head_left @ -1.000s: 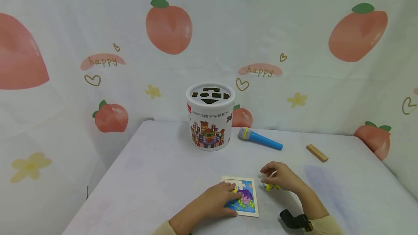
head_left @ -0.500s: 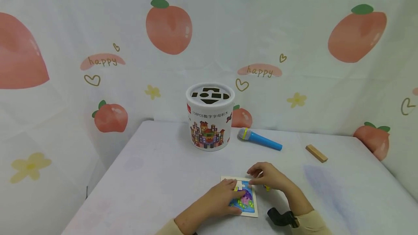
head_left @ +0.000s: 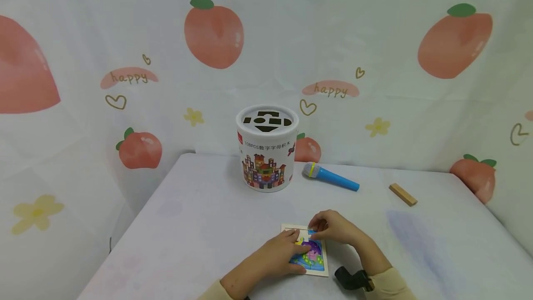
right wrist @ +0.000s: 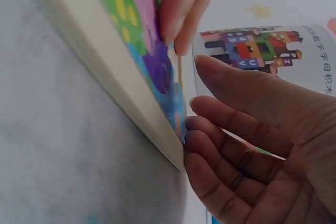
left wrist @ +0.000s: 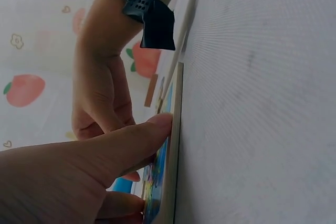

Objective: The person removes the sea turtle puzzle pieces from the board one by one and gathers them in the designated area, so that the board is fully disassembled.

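- A white cloth backdrop (head_left: 270, 54), printed with peaches, hearts, yellow flowers and the word "happy", hung behind everything.
- The table (head_left: 216, 216) before it wore a pale cover.
- A white bucket (head_left: 267, 149) stood upright toward the back, its lid cut with dark shaped holes, its side showing a block castle.
- The framed puzzle (head_left: 317, 259) lay flat on the table, nearer than the bucket, coloured blue, purple, pink and green, with a bare pale patch toward its far side.
- The left hand (head_left: 280, 253) rested on the puzzle, its grip spread wide, fingers extended and clasping nothing.
- The right hand (head_left: 335, 227) touched the far right corner; its grip was loosely curved, thumb apart from fingers, nothing visible between them.
- A blue microphone (head_left: 333, 178) lay right of the bucket.
- A black wrist device (head_left: 353, 279) sat at the right cuff.
- A small wooden block (head_left: 403, 194) lay farther right.
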Available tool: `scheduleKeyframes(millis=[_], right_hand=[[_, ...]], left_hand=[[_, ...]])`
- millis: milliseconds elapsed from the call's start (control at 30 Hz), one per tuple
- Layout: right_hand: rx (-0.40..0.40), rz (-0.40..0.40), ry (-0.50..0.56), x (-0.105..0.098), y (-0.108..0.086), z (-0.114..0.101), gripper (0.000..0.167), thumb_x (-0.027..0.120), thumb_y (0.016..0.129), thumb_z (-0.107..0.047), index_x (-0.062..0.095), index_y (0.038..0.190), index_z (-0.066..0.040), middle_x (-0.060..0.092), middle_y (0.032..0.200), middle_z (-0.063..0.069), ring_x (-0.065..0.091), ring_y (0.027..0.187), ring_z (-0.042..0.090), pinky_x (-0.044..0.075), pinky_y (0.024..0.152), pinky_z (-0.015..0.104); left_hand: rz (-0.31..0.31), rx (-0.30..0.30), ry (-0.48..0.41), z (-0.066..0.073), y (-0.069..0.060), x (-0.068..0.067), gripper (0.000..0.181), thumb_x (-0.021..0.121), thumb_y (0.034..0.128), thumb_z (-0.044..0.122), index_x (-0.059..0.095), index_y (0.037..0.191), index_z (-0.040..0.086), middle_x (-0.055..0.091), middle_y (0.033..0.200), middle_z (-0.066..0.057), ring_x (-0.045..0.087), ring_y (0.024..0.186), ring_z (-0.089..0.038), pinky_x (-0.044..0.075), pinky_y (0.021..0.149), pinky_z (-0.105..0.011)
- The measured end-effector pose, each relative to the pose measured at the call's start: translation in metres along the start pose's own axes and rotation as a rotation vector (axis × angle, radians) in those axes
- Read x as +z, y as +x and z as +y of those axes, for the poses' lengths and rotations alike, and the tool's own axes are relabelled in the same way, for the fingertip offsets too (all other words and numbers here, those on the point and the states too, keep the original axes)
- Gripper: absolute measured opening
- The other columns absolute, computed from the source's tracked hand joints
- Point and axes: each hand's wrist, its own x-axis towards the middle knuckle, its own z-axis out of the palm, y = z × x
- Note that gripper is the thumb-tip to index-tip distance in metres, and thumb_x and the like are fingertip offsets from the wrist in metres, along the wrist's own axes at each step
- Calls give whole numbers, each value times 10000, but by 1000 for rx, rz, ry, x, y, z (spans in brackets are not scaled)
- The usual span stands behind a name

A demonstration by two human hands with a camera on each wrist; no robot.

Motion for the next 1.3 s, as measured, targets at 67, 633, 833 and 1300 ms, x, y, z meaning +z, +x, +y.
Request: scheduleKeyframes(millis=[67,633,833,1300], right_hand=[[-4,-2,3,1,-1,0,227,742,784,-156,675,944,-10,636,832,33,527,710,79,475,620,167],[-11,18,-18,4,-4,1,167,708,813,-122,712,939,-12,645,856,32,536,746,86,473,643,153],[-24,14,-30,5,-4,2,149,688,828,-100,712,947,-14,643,880,33,548,789,94,481,671,149],[14,30,18,11,-4,-1,55,618,864,-43,640,906,-16,607,853,17,515,781,117,464,670,179]], left_hand=[[7,1,-1,0,0,1,532,605,828,524,528,1316,328,421,1445,-123,373,1359,-257,398,1066,-374],[19,14,-5,-2,-2,4,536,578,841,537,511,1330,330,416,1447,-125,355,1370,-257,382,1079,-375],[27,22,8,-3,-3,4,538,566,843,546,509,1331,328,416,1445,-130,361,1365,-263,390,1072,-376],[29,28,5,-2,-3,3,530,580,846,525,517,1329,316,417,1441,-145,362,1365,-271,379,1081,-375]])
